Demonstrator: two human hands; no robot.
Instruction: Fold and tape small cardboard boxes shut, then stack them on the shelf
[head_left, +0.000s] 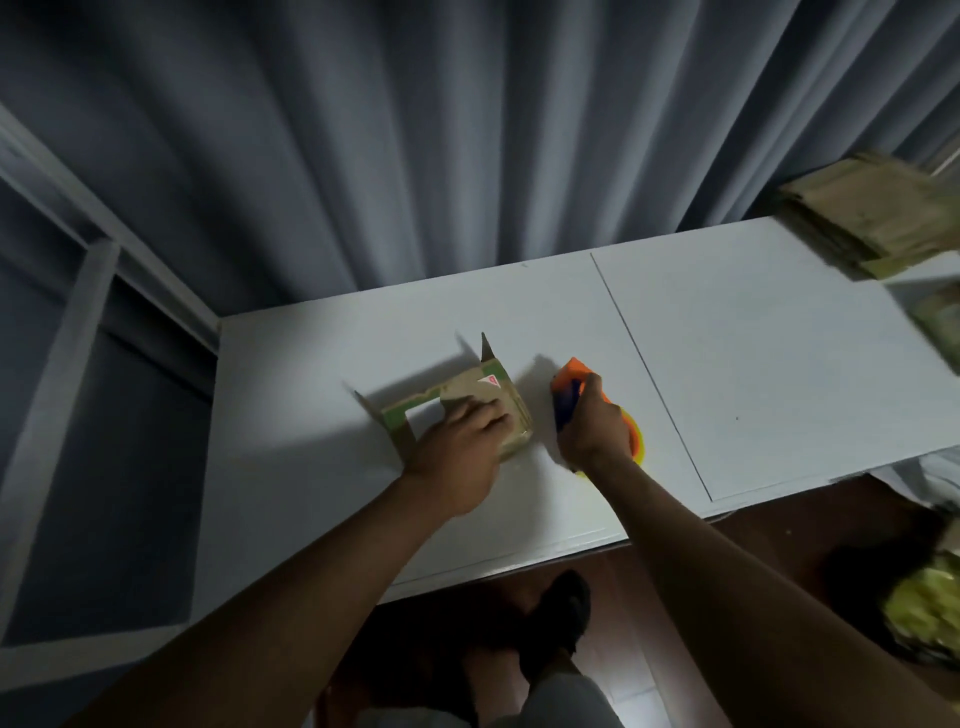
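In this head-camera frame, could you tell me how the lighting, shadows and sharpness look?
Head view: dim overall; the cardboard box and tape dispenser throw long shadows leftward across the white table; the flattened cardboard stack at the right edge is smeared; the wide angle bends the curtain folds.

The left hand (457, 457) covers the near part of the box (467, 402), the flattened cardboard stack (878, 218) is blurred and cut by the right edge, and the tape dispenser (576, 387) is half hidden under the right hand's fingers (592, 387).

Matt cardboard box (470, 400), glossy plastic tape dispenser (574, 387), smooth white table (753, 364)
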